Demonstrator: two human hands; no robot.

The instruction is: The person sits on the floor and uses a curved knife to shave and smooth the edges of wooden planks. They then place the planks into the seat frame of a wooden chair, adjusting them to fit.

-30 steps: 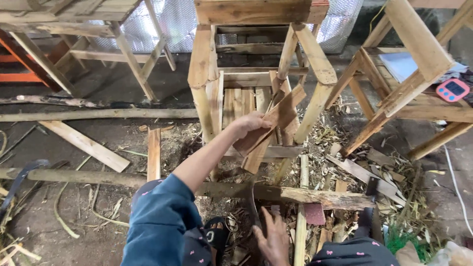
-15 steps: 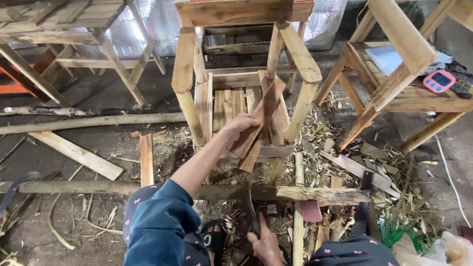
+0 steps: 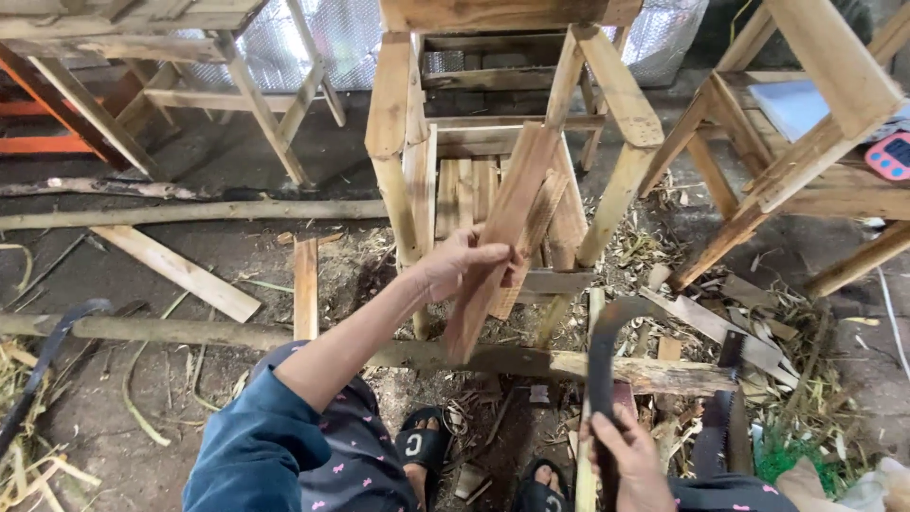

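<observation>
Wooden slat (image 3: 502, 237) gripped in left hand (image 3: 455, 265); right hand (image 3: 626, 455) holds curved blade (image 3: 602, 351).

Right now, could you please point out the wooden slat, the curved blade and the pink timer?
wooden slat (image 3: 507, 218), head view, middle of its flat face
curved blade (image 3: 601, 365), head view, dark upright stretch above the right hand
pink timer (image 3: 891, 155), head view, its pink casing
</observation>
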